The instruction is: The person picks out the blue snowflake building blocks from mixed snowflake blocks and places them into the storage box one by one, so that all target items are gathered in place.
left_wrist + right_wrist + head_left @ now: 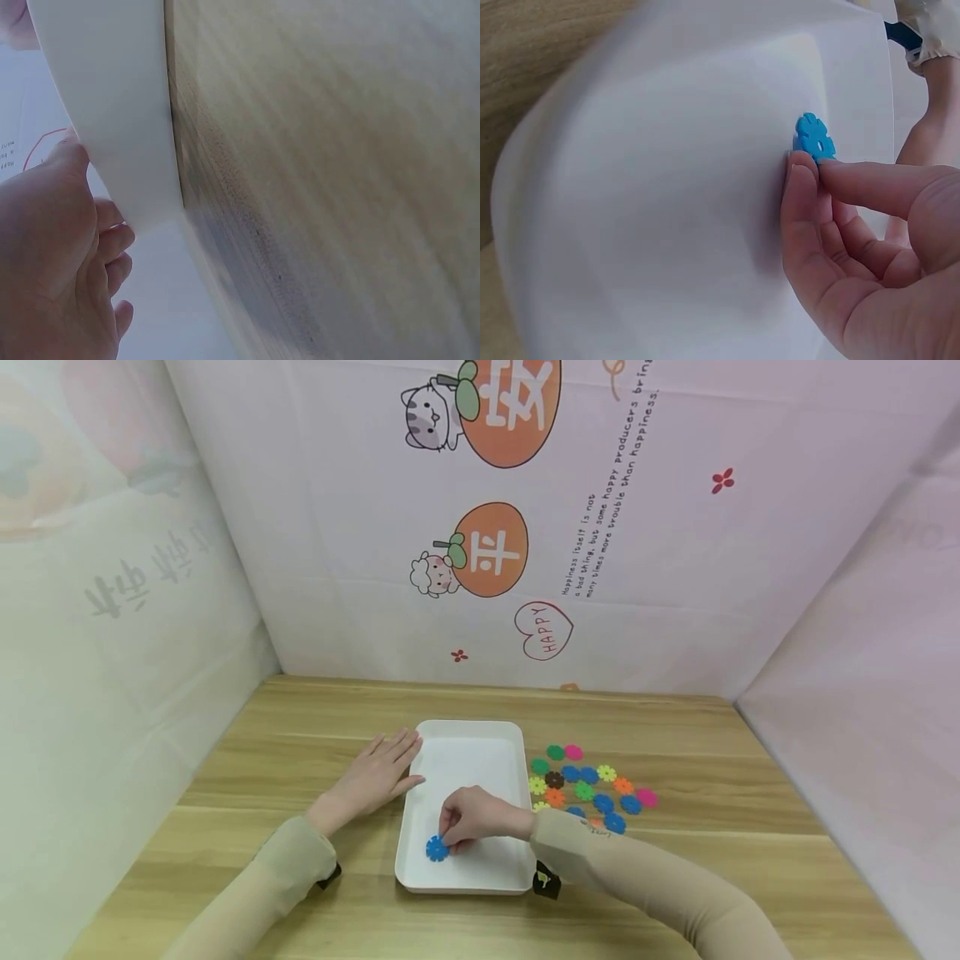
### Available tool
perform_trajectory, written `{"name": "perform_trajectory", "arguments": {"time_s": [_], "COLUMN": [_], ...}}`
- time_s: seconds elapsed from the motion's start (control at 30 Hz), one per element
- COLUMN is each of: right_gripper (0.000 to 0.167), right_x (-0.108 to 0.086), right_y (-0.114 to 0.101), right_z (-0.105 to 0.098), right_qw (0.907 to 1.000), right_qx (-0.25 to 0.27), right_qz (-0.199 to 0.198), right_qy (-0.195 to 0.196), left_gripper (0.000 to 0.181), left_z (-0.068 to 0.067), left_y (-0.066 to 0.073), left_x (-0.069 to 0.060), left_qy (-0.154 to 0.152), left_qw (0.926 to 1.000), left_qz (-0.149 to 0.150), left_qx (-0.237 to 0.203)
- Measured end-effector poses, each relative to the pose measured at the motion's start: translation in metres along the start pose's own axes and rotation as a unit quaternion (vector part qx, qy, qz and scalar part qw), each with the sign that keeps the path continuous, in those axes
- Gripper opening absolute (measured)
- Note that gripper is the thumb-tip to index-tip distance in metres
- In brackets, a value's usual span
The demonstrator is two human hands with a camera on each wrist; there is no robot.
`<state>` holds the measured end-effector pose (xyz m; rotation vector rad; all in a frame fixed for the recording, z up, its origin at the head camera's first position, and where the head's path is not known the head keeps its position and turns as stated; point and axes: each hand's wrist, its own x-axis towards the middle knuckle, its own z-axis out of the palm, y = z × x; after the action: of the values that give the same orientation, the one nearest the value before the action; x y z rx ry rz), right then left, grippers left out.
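Observation:
A blue snowflake disc (437, 848), notched around its edge, is pinched between the thumb and forefinger of my right hand (472, 818) over the near left part of a white tray (465, 877). In the right wrist view the same blue snowflake disc (814, 136) stands up from the fingertips above the tray floor. My left hand (378, 774) rests against the tray's left rim with fingers extended. The left wrist view shows the left hand (60, 255) with its thumb and fingertips at the rim of the tray (112, 97).
Several colored snowflake discs (583, 791) lie on the wooden table (690, 860) right of the tray, some partly behind the right sleeve. A black tag (546, 882) sits by the tray's near right corner. Printed white cloth (360, 568) encloses the table's back and sides.

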<state>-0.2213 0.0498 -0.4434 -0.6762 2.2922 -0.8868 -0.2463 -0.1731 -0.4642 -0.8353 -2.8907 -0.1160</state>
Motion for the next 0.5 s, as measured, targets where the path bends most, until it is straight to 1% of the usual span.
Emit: {"name": "perform_trajectory", "arguments": {"time_s": [0.2, 0.37, 0.5], "right_gripper": [0.009, 0.009, 0.009], "right_x": [-0.002, -0.004, -0.011], "right_y": [-0.004, 0.000, 0.006], "right_z": [0.000, -0.004, -0.012], "right_qw": [1.0000, 0.9999, 0.9998], "right_qx": [-0.004, -0.011, -0.005], "right_qz": [0.004, 0.004, -0.003], "right_qy": [0.002, 0.006, 0.018], "left_gripper": [0.066, 0.066, 0.067], "left_z": [0.000, 0.001, 0.001], "left_y": [-0.001, 0.000, -0.001], "left_x": [-0.001, -0.002, -0.001], "left_qy": [0.005, 0.001, -0.002], "left_qw": [1.0000, 1.0000, 1.0000], "left_qz": [0.002, -0.001, -0.005], "left_qx": [0.003, 0.000, -0.005]}}
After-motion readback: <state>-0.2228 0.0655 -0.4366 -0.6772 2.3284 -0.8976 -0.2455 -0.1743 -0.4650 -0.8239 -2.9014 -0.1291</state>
